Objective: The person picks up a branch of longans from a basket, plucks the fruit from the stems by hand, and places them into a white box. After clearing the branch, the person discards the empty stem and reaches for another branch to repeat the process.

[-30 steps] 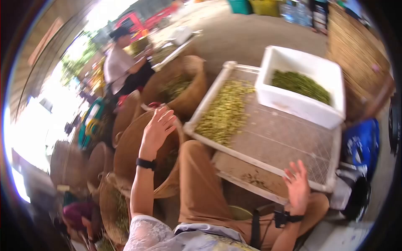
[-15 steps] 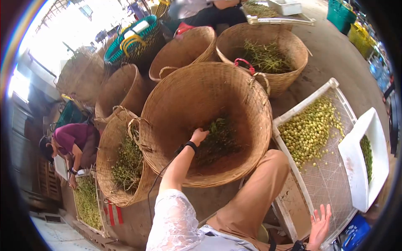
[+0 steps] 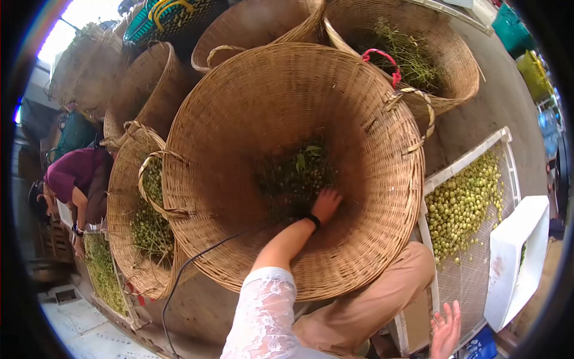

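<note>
A large wicker basket (image 3: 382, 179) stands tilted in front of my legs, with green stems and small round fruit (image 3: 299, 173) at its bottom. My left hand (image 3: 327, 205) reaches down inside it, at the lower right edge of the plants; its fingers are blurred in the shadow, and whether they hold anything cannot be made out. My right hand (image 3: 446, 330) is raised at the lower right, palm up with fingers apart and nothing in it, near the edge of a white-framed mesh tray (image 3: 463, 281) that bears round green fruit (image 3: 463, 206).
A white foam box (image 3: 505, 269) rests on the tray's right side. Other wicker baskets with green stems stand left (image 3: 125, 239) and behind (image 3: 460, 60). At the far left a person (image 3: 78, 173) in a purple top bends over another tray (image 3: 104, 272). A dark cable crosses the basket's rim.
The view has moved closer over the large basket. My left hand has moved deeper into it and to the right. My right hand stays at the tray, fingers apart.
</note>
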`<state>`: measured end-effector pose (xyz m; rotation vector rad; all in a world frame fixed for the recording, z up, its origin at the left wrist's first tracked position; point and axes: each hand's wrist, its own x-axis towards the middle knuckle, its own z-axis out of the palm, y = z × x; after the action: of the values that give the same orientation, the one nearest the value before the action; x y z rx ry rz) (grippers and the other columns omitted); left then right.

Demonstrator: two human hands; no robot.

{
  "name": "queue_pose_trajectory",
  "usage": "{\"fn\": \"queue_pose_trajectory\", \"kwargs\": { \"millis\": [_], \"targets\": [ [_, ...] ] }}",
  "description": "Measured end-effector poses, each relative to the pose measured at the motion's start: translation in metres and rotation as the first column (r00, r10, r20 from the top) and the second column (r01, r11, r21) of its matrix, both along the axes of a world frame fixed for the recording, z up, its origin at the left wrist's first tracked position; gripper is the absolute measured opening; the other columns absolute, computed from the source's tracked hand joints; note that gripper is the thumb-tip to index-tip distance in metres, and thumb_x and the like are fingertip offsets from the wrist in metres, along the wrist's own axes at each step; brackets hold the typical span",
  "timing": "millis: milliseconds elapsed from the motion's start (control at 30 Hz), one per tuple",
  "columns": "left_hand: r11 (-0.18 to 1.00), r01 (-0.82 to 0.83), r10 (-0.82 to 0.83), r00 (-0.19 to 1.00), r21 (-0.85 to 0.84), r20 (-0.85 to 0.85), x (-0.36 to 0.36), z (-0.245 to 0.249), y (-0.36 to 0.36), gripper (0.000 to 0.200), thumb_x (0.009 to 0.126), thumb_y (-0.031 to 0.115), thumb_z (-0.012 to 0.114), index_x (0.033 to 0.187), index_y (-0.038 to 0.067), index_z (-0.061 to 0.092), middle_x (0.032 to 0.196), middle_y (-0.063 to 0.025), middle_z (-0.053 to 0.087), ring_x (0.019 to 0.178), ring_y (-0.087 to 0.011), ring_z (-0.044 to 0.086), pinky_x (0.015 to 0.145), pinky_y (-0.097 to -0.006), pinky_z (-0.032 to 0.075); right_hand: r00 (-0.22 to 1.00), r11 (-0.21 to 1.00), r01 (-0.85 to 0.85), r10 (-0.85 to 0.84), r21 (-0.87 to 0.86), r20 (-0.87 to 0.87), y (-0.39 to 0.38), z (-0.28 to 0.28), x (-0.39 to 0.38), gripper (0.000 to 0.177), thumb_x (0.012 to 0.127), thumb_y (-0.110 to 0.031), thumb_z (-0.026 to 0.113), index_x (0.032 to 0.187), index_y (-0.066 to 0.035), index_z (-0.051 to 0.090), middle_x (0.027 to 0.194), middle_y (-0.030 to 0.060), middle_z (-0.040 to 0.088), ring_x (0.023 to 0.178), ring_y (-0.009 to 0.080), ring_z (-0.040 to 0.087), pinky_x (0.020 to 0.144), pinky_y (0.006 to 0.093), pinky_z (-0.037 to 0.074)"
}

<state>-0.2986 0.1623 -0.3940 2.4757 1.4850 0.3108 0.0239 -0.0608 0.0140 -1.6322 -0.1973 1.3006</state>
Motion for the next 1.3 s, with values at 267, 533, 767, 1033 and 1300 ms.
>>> {"fn": "queue_pose_trajectory", "kwargs": {
  "millis": [267,533,767,1033,1300],
  "targets": [
    [0.849,0.044,0.009,0.995,-0.527,0.097,-0.007,0.022,-0.002,0.016,0.078,0.011,0.049,0.079,0.005,0.064,0.078,-0.0165,0.063,0.078,-0.0342,0.059,0.072,-0.044,0.046,1.0,0.993,0.009,-0.008,-0.115,0.007,0.013,-0.005,-0.004,0.056,0.088,-0.034,0.05,0.133,-0.006,0.033,0.13,0.0161,0.038,0.106,0.026,0.044,0.091,0.0363,0.039],
    [0.337,-0.527,0.888,0.452,-0.78,0.079,-0.104,0.045,0.024,0.047,0.085,0.039,0.055,0.097,-0.006,0.053,0.095,-0.0252,0.057,0.088,-0.0391,0.055,0.069,-0.0484,0.042,0.996,0.989,-0.083,0.08,-0.119,-0.027,0.029,-0.016,-0.017,0.055,0.089,-0.031,0.048,0.133,-0.002,0.033,0.124,0.014,0.042,0.104,0.0248,0.045,0.087,0.0349,0.039],
    [0.134,-0.727,0.991,0.117,-0.674,0.072,-0.079,0.042,0.089,0.103,0.063,0.054,0.071,0.136,0.002,0.02,0.141,-0.0248,0.01,0.118,-0.0401,0.038,0.087,-0.0458,0.044,0.991,0.969,-0.098,0.115,-0.228,0.064,0.035,-0.013,-0.023,0.053,0.09,-0.029,0.045,0.134,-0.003,0.032,0.125,0.0123,0.043,0.103,0.0245,0.045,0.089,0.0355,0.037],
    [0.837,-0.393,0.33,0.918,-0.38,-0.222,-0.053,0.01,0.084,0.079,0.072,0.05,0.066,0.129,0.008,0.033,0.132,-0.0218,0.035,0.097,-0.0369,0.055,0.067,-0.0442,0.051,0.995,0.967,-0.067,0.083,-0.244,0.058,0.029,-0.01,-0.027,0.052,0.091,-0.028,0.042,0.135,-0.003,0.029,0.128,0.0132,0.04,0.104,0.0256,0.045,0.09,0.0361,0.037],
    [0.682,-0.368,0.657,0.688,-0.632,0.308,-0.083,0.017,0.075,0.038,0.09,0.039,0.046,0.113,0.009,0.044,0.074,-0.0126,0.055,0.055,-0.024,0.051,0.045,-0.0358,0.039,0.998,0.98,-0.062,0.067,-0.189,0.019,0.009,-0.017,-0.014,0.051,0.091,-0.029,0.042,0.133,-0.002,0.032,0.126,0.0123,0.042,0.103,0.0248,0.046,0.09,0.0369,0.038]
  ]
}}
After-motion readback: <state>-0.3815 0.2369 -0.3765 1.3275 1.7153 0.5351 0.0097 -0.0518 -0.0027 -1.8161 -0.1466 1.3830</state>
